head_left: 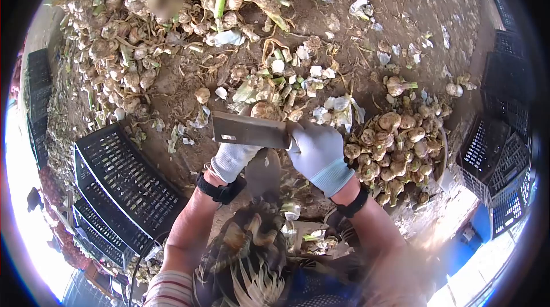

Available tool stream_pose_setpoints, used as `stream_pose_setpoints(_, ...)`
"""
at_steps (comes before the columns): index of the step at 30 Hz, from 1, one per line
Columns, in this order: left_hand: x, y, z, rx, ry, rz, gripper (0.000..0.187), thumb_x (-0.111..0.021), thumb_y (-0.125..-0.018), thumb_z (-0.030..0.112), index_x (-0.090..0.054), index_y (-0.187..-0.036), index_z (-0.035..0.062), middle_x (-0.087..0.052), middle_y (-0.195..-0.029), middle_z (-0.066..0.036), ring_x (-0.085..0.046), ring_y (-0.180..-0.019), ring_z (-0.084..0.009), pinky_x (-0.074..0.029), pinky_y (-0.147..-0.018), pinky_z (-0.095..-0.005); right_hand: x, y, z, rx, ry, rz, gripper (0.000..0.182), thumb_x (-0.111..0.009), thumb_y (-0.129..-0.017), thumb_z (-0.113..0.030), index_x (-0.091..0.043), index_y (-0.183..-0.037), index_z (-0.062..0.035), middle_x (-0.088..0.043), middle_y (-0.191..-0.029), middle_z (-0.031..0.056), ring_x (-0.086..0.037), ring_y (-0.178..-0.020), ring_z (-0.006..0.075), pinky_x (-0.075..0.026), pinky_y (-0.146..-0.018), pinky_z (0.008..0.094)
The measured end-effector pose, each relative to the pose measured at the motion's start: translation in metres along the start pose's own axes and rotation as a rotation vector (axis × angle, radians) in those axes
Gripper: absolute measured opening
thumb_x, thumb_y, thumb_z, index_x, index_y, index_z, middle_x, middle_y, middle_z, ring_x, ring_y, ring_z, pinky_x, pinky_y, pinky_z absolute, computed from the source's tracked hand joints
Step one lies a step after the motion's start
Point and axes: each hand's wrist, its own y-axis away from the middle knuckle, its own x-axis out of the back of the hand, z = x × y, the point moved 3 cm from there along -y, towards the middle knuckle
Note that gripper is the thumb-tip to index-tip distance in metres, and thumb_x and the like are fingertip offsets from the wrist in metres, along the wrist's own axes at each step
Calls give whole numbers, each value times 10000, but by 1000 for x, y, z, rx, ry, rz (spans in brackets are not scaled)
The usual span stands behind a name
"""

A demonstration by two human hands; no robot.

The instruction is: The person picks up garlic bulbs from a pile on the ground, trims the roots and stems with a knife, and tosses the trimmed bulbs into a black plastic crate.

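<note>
My right hand [318,151], in a white glove with a pale blue cuff, is closed round the handle of a cleaver [247,129]. The broad dark blade points left and lies across the front of my left hand [232,161]. That hand is gloved too, its fingers mostly hidden behind the blade. A garlic bulb [266,111] shows just past the blade's far edge, at my left fingers. Cut stems and loose skins [281,80] lie on the soil right beyond it.
A large heap of garlic [132,37] spreads along the far left. To my right, trimmed bulbs [395,146] fill a round container. Black plastic crates [129,178] stand at left, with more crates [498,152] at right. Papery scraps litter the dirt floor [344,49].
</note>
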Motion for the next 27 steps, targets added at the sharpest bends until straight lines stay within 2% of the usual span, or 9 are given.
stream_pose_setpoints(7,8,-2,56,367,304,68,577,-797,-853,203,-533,-1324,0,-692,-1092,-61,-666,-922,-124,-578,-784,-308,-5,-7,0,-2,-47,-20,106,-626,-782,-115,-660,-882,-124,-627,-737,86,-640,-630,315,-502,-563,419)
stream_pose_setpoints(10,-1,-10,72,-19,-273,-8,448,-737,-856,66,-577,-1271,12,-683,-1101,-92,-673,-891,-155,-575,-746,-335,-18,-1,22,-166,-7,-230,144,-596,-864,-146,-691,-961,-100,-708,-792,123,-697,-679,292,-567,-628,405)
stream_pose_setpoints(12,-16,-8,145,254,793,-187,532,-732,-850,81,-487,-1299,-62,-639,-1171,-197,-665,-1012,-251,-566,-863,-338,-15,-4,57,-684,23,-574,211,-558,-901,-153,-704,-1044,-101,-726,-845,151,-714,-747,313,-581,-688,410)
stream_pose_setpoints(14,-15,-18,139,163,-73,-55,456,-771,-732,90,-630,-1165,60,-662,-1075,-141,-684,-946,-262,-558,-819,-335,-26,20,59,-610,-15,-414,250,-591,-906,-211,-703,-1110,-120,-726,-848,161,-716,-795,336,-577,-727,422)
stream_pose_setpoints(18,-17,-35,134,63,-484,-55,298,-742,-750,96,-686,-1042,87,-644,-1072,-79,-675,-932,-262,-551,-820,-319,-20,12,39,-435,-382,-158,302,-697,-838,-297,-707,-1082,-120,-719,-847,155,-699,-780,362,-561,-720,439)
stream_pose_setpoints(20,-19,-36,128,-52,-1160,-423,310,-728,-700,102,-685,-1006,73,-639,-1075,-96,-629,-1016,-291,-520,-875,-407,-5,-2,20,-299,-474,-170,260,-673,-851,-292,-717,-1033,-113,-718,-847,155,-695,-752,367,-564,-695,434)
stream_pose_setpoints(22,-21,-30,129,-220,-1198,-376,275,-726,-652,99,-694,-926,102,-629,-1079,-72,-602,-1015,-297,-506,-874,-432,-11,0,19,-198,-458,-148,245,-653,-865,-302,-726,-986,-102,-721,-831,149,-700,-730,358,-574,-681,423)
stream_pose_setpoints(24,-23,-39,159,-455,-1238,-319,119,-655,-711,148,-666,-826,119,-606,-977,-42,-610,-875,-228,-516,-742,-387,-54,20,57,-514,-122,-450,255,-620,-894,-307,-727,-962,-85,-724,-813,148,-712,-742,340,-583,-698,422)
stream_pose_setpoints(27,-85,-46,191,-416,-574,-531,135,-683,-774,83,-670,-908,76,-603,-1062,-44,-589,-1029,-246,-503,-861,-471,-84,67,56,-562,-432,-283,283,-708,-848,-328,-722,-892,-49,-728,-782,135,-689,-660,264,-561,-645,386)
